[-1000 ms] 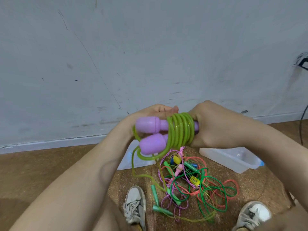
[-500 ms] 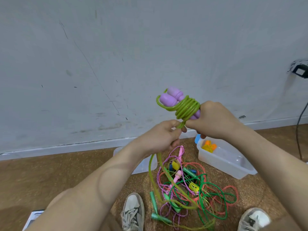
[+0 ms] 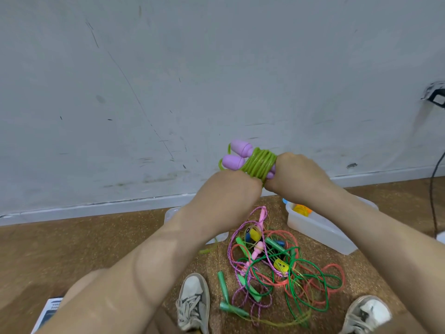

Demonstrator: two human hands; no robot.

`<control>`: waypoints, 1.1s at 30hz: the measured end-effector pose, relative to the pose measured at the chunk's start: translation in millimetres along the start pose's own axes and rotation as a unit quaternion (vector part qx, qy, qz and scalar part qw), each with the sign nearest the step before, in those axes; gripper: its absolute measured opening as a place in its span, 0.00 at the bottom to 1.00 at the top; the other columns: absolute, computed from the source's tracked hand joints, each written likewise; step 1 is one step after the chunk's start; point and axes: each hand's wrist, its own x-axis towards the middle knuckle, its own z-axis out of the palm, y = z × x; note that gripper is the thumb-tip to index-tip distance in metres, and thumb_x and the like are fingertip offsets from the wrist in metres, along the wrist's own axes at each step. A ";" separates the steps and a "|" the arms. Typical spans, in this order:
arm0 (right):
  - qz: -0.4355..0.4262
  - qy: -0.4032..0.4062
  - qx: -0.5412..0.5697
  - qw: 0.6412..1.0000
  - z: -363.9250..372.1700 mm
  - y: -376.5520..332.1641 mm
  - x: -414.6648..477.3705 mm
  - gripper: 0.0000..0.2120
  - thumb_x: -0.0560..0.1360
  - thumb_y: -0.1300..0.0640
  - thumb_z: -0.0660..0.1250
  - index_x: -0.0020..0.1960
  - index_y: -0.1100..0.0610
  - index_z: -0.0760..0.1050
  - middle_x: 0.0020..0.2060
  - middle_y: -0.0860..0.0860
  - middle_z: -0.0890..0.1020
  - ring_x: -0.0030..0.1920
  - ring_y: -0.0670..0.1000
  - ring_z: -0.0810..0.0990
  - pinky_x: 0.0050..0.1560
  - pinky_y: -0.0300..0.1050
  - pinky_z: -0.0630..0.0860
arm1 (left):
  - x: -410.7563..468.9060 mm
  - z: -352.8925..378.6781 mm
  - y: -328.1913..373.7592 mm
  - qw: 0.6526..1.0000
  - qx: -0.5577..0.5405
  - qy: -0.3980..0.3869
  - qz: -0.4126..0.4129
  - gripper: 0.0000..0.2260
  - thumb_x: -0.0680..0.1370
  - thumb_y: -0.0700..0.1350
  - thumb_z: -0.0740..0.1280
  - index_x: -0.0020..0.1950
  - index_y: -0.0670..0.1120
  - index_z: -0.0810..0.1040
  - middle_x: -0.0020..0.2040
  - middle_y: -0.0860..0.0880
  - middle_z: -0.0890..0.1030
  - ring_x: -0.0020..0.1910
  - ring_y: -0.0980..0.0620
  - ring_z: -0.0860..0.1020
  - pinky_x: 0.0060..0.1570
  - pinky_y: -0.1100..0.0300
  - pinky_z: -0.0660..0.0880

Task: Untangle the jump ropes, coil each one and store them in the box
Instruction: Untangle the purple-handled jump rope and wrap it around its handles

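I hold a lime-green jump rope with two purple handles, its cord wound in tight turns around the handles. My right hand grips the handles' far end. My left hand is closed on the cord just below the coil, touching it. A loose green tail shows under my left forearm. On the floor lies a tangle of jump ropes: pink, purple, dark green, orange, with yellow and green handles. A clear plastic box stands to the right, holding something orange and yellow.
A clear lid lies on the cork floor behind my left arm. My two sneakers flank the tangle. A white wall rises just behind. A black cable hangs at the far right, and a printed sheet lies bottom left.
My left hand rose from below the bundle and now presses against the coil, taking up the cord. The long hanging green strand is mostly gone from view. The bundle sits slightly lower.
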 end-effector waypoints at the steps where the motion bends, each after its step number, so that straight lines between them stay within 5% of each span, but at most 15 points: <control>1: 0.011 -0.003 -0.004 1.000 1.0 0.6 0.8 0.16 0.74 0.50 0.66 0.33 0.52 0.63 0.31 0.50 0.71 0.37 0.57 0.72 0.36 0.44 0.66 | -0.1 0.4 1.1 1.000 0.002 0.010 0.007 0.05 0.70 0.38 0.70 0.40 0.44 0.75 0.34 0.45 0.77 0.30 0.42 0.76 0.25 0.58 0.63; 5: 0.012 -0.002 -0.067 0.998 5.3 0.9 -1.6 0.12 0.76 0.49 0.64 0.38 0.53 0.67 0.42 0.54 0.79 0.41 0.58 0.75 0.39 0.44 0.67 | -0.2 -5.1 6.8 0.999 -0.041 0.029 0.008 0.06 0.76 0.41 0.64 0.52 0.47 0.77 0.43 0.48 0.79 0.42 0.44 0.77 0.35 0.55 0.68; 7: -0.031 -0.004 -0.128 0.991 8.8 -5.8 -8.6 0.08 0.77 0.48 0.62 0.47 0.53 0.74 0.49 0.54 0.81 0.49 0.58 0.80 0.41 0.44 0.67 | -0.6 -13.2 -3.8 0.992 -0.122 -0.023 -0.029 0.11 0.76 0.43 0.64 0.57 0.52 0.78 0.40 0.54 0.77 0.43 0.49 0.75 0.39 0.58 0.65; 11: -0.154 -0.034 -0.210 0.965 19.3 -26.4 -36.1 0.07 0.78 0.53 0.61 0.53 0.50 0.77 0.49 0.51 0.82 0.51 0.56 0.82 0.38 0.43 0.66 | -5.7 -31.3 -34.0 0.942 -0.303 -0.119 -0.083 0.08 0.70 0.43 0.74 0.47 0.51 0.82 0.29 0.58 0.79 0.34 0.61 0.78 0.39 0.64 0.72; 16: -0.231 -0.040 -0.238 0.942 1.9 -32.9 -51.8 0.08 0.78 0.53 0.60 0.51 0.51 0.78 0.50 0.52 0.81 0.51 0.57 0.81 0.36 0.42 0.63 | -8.7 -31.2 -49.3 0.914 -0.363 -0.112 -0.141 0.13 0.60 0.51 0.80 0.37 0.47 0.83 0.30 0.48 0.81 0.30 0.55 0.76 0.32 0.62 0.68; 20: -0.301 -0.028 -0.238 0.923 -14.9 -31.6 -51.4 0.07 0.75 0.50 0.62 0.49 0.50 0.76 0.47 0.52 0.81 0.49 0.58 0.81 0.37 0.43 0.65 | -9.9 -23.6 -58.9 0.848 -0.497 -0.108 -0.146 0.10 0.60 0.53 0.75 0.33 0.48 0.83 0.28 0.46 0.76 0.29 0.55 0.70 0.32 0.62 0.67; 24: -0.322 -0.023 -0.154 0.934 -28.5 -21.6 -51.7 0.07 0.73 0.47 0.64 0.42 0.48 0.68 0.40 0.51 0.77 0.46 0.59 0.80 0.36 0.44 0.63 | -8.1 -11.0 -63.8 0.791 -0.579 -0.116 -0.161 0.12 0.69 0.54 0.73 0.33 0.47 0.80 0.25 0.49 0.69 0.26 0.53 0.64 0.25 0.64 0.60; 28: -0.293 -0.017 0.024 0.956 -27.7 -15.5 -51.0 0.10 0.69 0.46 0.71 0.39 0.51 0.73 0.34 0.53 0.81 0.40 0.56 0.79 0.34 0.46 0.66 | -4.6 -1.5 -64.4 0.750 -0.626 -0.122 -0.176 0.18 0.77 0.49 0.66 0.28 0.45 0.78 0.25 0.56 0.74 0.23 0.58 0.70 0.25 0.67 0.66; 31: -0.218 0.015 0.176 0.960 -25.2 -7.2 -43.0 0.16 0.66 0.53 0.74 0.28 0.50 0.68 0.22 0.46 0.71 0.30 0.42 0.71 0.32 0.43 0.68 | 0.2 5.6 -52.0 0.681 -0.690 -0.050 -0.240 0.12 0.74 0.38 0.64 0.30 0.45 0.77 0.23 0.57 0.74 0.20 0.61 0.71 0.20 0.69 0.66; 32: -0.193 0.031 0.209 0.958 -24.6 -6.2 -40.5 0.19 0.65 0.57 0.75 0.26 0.49 0.66 0.20 0.46 0.70 0.30 0.42 0.59 0.29 0.38 0.65 | 2.4 5.2 -44.8 0.668 -0.709 -0.036 -0.223 0.09 0.72 0.38 0.63 0.33 0.47 0.75 0.23 0.55 0.71 0.20 0.60 0.67 0.19 0.69 0.62; 33: -0.168 0.045 0.240 0.955 -24.4 -6.0 -38.4 0.21 0.65 0.61 0.74 0.23 0.49 0.65 0.19 0.45 0.70 0.26 0.48 0.62 0.26 0.36 0.63 | 5.1 8.0 -39.5 0.661 -0.722 -0.031 -0.200 0.09 0.74 0.39 0.62 0.34 0.47 0.73 0.23 0.53 0.68 0.20 0.59 0.62 0.19 0.70 0.58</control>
